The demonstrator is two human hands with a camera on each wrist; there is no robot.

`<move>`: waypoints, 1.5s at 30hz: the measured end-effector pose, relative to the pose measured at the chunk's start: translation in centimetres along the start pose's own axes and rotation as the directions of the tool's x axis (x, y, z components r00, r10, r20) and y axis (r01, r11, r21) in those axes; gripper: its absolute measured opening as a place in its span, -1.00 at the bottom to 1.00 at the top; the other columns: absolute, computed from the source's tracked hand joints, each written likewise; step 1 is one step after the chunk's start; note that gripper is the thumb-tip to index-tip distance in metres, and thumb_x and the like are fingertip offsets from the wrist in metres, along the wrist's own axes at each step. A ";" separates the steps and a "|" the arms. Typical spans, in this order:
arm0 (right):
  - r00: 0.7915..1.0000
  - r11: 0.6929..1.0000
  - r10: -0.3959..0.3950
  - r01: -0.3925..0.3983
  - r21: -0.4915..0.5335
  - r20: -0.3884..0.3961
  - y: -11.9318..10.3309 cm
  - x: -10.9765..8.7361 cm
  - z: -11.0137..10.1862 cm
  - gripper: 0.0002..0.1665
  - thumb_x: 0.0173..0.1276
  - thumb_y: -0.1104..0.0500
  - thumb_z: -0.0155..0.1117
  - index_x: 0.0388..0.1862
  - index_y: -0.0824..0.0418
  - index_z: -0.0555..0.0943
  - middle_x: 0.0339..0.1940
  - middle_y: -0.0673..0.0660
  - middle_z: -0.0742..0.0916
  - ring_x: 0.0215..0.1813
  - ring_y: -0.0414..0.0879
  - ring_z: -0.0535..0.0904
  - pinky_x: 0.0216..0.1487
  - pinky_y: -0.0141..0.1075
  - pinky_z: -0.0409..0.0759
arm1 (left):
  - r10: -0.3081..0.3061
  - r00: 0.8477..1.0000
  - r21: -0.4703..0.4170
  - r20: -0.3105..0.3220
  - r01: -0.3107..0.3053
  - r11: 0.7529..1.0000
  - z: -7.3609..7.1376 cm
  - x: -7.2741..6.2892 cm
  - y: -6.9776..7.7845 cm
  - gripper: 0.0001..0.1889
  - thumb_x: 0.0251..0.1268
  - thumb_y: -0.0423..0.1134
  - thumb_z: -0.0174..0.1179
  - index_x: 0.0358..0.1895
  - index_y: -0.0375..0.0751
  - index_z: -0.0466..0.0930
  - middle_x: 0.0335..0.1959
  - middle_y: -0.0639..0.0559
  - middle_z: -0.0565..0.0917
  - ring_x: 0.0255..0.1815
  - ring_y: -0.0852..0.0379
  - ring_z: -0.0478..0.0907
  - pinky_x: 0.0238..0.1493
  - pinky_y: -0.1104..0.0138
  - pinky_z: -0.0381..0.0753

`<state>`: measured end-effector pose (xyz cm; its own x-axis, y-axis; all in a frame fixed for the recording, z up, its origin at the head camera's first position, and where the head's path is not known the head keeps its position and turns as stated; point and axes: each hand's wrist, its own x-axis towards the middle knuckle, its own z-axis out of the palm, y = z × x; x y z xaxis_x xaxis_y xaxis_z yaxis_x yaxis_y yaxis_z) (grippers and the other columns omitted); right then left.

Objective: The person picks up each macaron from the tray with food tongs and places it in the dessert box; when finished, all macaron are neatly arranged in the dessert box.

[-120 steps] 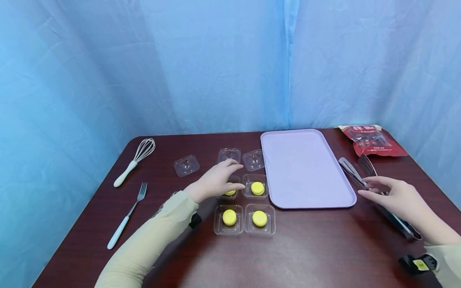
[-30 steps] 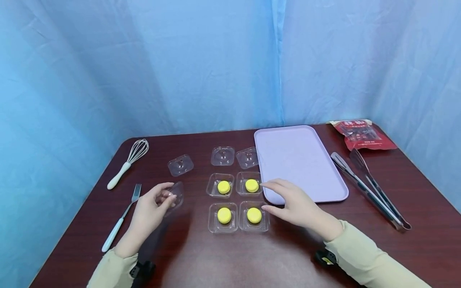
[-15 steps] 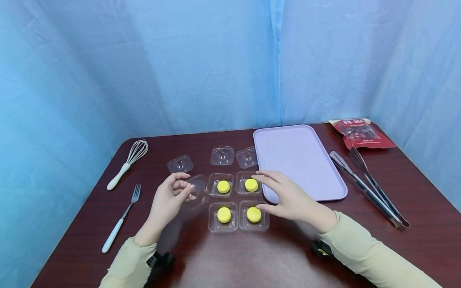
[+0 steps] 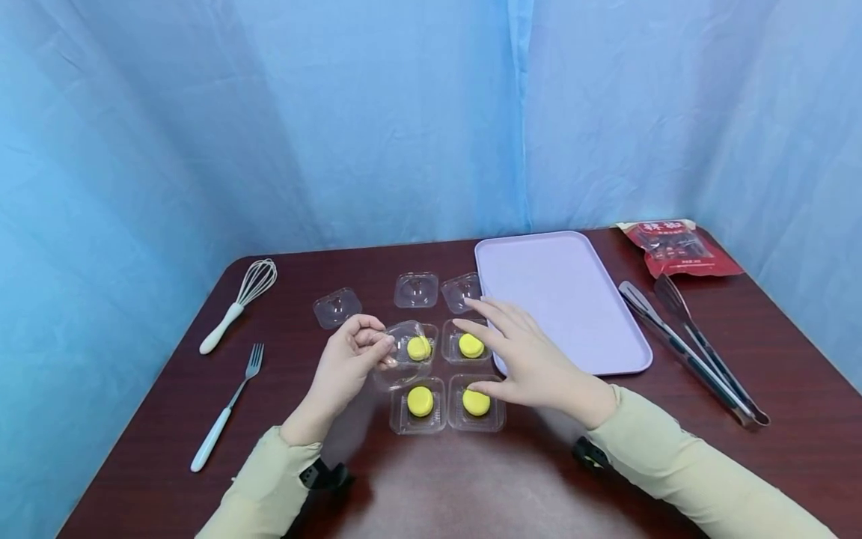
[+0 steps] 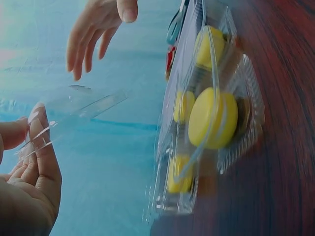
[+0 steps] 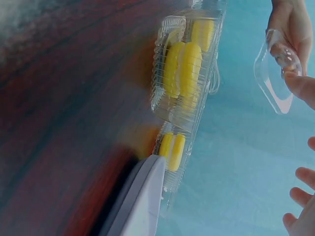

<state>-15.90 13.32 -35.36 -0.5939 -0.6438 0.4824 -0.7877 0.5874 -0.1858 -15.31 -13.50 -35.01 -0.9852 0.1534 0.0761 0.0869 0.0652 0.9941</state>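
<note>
My left hand (image 4: 342, 374) pinches a clear plastic lid (image 5: 96, 108) by its edge between thumb and fingers. In the head view the lid is held tilted, overlapping the back left container and its macaron (image 4: 419, 348). My right hand (image 4: 528, 355) has its fingers spread over the right-hand containers and holds nothing. Several clear square containers stand in two rows, each with a yellow macaron in it, such as the front left container (image 4: 399, 424) and the front right container (image 4: 497, 421). The right hand partly covers the back right macaron (image 4: 471, 346) and the front right macaron (image 4: 476, 403).
Behind the containers lie three more clear lids, including the middle lid (image 4: 416, 290) and the left lid (image 4: 337, 308). A lilac tray (image 4: 566, 299) is to the right. Farther right are metal tongs (image 4: 700, 359) and a red packet (image 4: 680, 248). A whisk (image 4: 242, 303) and fork (image 4: 229, 408) lie left.
My left hand has picked up a lid and carried it from the left toward the back left container. My right hand has come from beside the tongs to the right-hand containers, lately edging leftward.
</note>
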 end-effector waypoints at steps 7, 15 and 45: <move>0.999 0.999 -0.008 0.009 -0.032 0.034 -0.2 0.4 -0.1 -0.01 -0.06 -0.15 0.51 0.35 0.11 0.35 0.45 0.23 0.29 0.45 0.17 0.16 0.41 0.12 0.12 | -0.006 0.998 -0.067 0.055 0.009 0.998 1.4 0.6 0.1 -0.82 0.25 -0.57 0.07 -0.18 -0.42 0.26 -0.54 0.21 0.61 -0.60 0.32 0.55 -0.45 0.50 0.58; 0.998 0.996 -0.065 0.064 -0.054 -0.021 -0.2 0.5 0.0 -0.01 -0.12 -0.13 0.54 0.30 0.16 0.40 0.39 0.25 0.38 0.39 0.19 0.25 0.36 0.12 0.20 | -0.042 0.993 -0.117 0.109 0.055 0.992 3.0 1.2 0.0 -0.83 0.27 -0.56 0.05 -0.19 -0.38 0.26 -0.53 0.13 0.59 -0.60 0.28 0.56 -0.44 0.48 0.59; 0.990 0.991 -0.129 0.126 -0.052 -0.061 0.2 -0.1 0.6 -0.03 -0.20 -0.12 0.59 0.20 0.28 0.48 0.15 0.21 0.60 0.19 0.13 0.47 0.23 0.03 0.39 | -0.046 0.982 -0.099 0.181 0.065 0.993 5.2 1.5 0.1 -0.77 0.36 -0.42 0.03 0.00 -0.37 0.26 -0.38 0.08 0.56 -0.45 0.28 0.59 -0.30 0.39 0.65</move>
<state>-16.08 13.24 -35.97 -0.4763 -0.6829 0.5540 -0.8465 0.5265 -0.0788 -15.96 -8.11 -35.19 -0.9451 0.3264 0.0149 0.0077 -0.0233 0.9997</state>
